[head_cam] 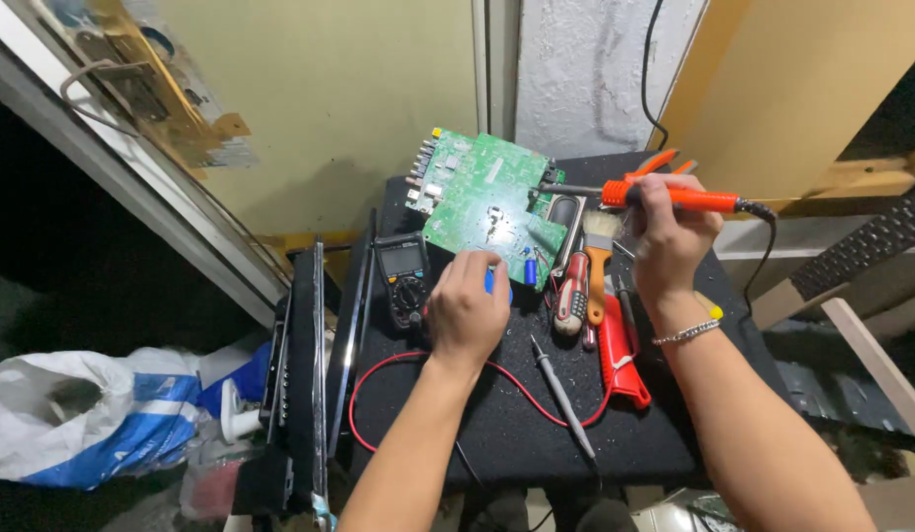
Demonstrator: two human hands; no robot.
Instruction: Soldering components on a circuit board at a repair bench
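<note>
My right hand (664, 236) is clamped on the orange soldering iron (674, 197), tip aimed left at the green circuit board (477, 197), which is tilted up at the far side of the bench (497, 424). My left hand (467, 310) is curled on something small and blue, steadying the board's near edge. Multimeter (403, 276) left, tools right; near bench open except for the probe leads.

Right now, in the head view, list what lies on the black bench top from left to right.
Multimeter → left hand → grey probe → red-handled screwdriver → brush → right hand holding the orange soldering iron.
</note>
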